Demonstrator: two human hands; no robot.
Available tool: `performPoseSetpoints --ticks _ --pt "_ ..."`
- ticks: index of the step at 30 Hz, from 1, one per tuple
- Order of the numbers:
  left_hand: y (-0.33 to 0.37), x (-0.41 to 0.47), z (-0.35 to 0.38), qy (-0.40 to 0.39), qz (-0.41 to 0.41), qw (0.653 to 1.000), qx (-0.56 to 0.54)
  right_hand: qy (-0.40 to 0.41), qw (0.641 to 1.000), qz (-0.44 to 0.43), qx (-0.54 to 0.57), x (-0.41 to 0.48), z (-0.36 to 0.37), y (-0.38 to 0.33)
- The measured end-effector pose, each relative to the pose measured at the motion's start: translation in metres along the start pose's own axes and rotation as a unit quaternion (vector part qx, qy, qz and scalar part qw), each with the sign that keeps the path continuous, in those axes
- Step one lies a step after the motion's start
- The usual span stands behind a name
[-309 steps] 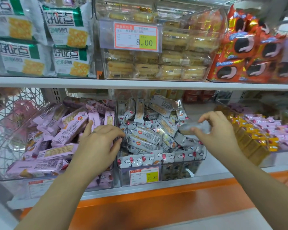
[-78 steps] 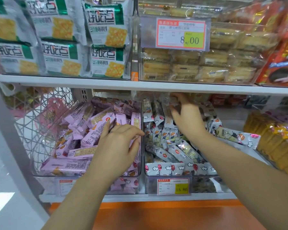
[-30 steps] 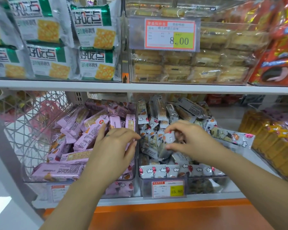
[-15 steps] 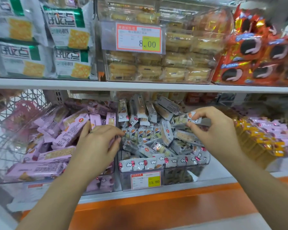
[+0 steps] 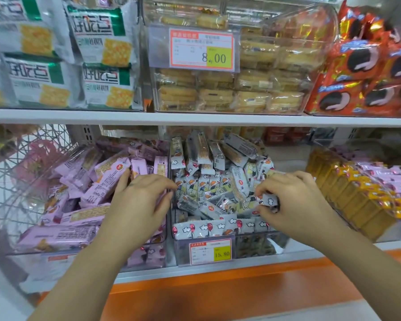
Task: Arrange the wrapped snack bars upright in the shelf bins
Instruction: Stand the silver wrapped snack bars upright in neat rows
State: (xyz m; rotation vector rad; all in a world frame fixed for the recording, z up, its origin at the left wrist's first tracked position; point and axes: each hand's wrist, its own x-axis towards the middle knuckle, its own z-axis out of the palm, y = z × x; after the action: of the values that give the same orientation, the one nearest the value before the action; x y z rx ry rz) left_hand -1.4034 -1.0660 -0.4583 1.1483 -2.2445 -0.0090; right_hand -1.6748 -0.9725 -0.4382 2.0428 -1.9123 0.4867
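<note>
So nearest the camera there was the orange ledge [image 5: 218, 293], then the clear middle bin [image 5: 181, 253] with its 15.80 price tag [image 5: 210, 252] on the front wall. Just behind that wall, a front row [image 5: 206, 229] of white wrapped bars lay on their sides, end to end. The right hand [image 5: 296, 205] was over the right part of that bin, thumb and fingertips pinching one bar [image 5: 245, 205] by its crimped right end. The bar ran pretty much left-right, nearly flat, sticking out to the left of the fingers with its far end dipping a bit onto the loose pile [image 5: 208, 188]. So not upright yet. The left hand [image 5: 137, 205] sat on the wall between the middle bin and the left bin [image 5: 33, 256], fingers bent over the edge and thumb up against the purple bars [image 5: 79, 216]. Honestly couldn't tell if it was actually gripping the wall or just resting there. Further back in the middle bin, the upright bars [image 5: 199, 149] stood on end, long axis vertical, a couple leaning. Off to the right were yellow packs [image 5: 347, 195]. Above all that was the shelf [image 5: 195, 119], carrying crackers [image 5: 97, 42], cakes [image 5: 241, 89] and red cookie packs [image 5: 368, 77].
</note>
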Motion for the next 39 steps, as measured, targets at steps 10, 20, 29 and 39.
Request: performPoseSetpoints --ticks 10,20,29,39 --pt "-0.005 -0.002 -0.005 0.009 -0.017 1.0 -0.005 -0.229 0.948 -0.029 0.218 0.064 -0.009 -0.05" --pt "-0.013 -0.003 -0.003 0.011 -0.017 1.0 -0.007 -0.52 0.838 -0.102 0.127 0.104 0.036 -0.096" --pt "-0.012 -0.003 -0.004 0.007 -0.018 1.0 -0.007 -0.377 0.876 0.025 0.299 0.09 0.03 -0.063" --pt "0.007 -0.003 -0.004 -0.003 0.008 0.999 -0.039 -0.098 0.915 0.062 0.386 0.057 -0.011 -0.045"
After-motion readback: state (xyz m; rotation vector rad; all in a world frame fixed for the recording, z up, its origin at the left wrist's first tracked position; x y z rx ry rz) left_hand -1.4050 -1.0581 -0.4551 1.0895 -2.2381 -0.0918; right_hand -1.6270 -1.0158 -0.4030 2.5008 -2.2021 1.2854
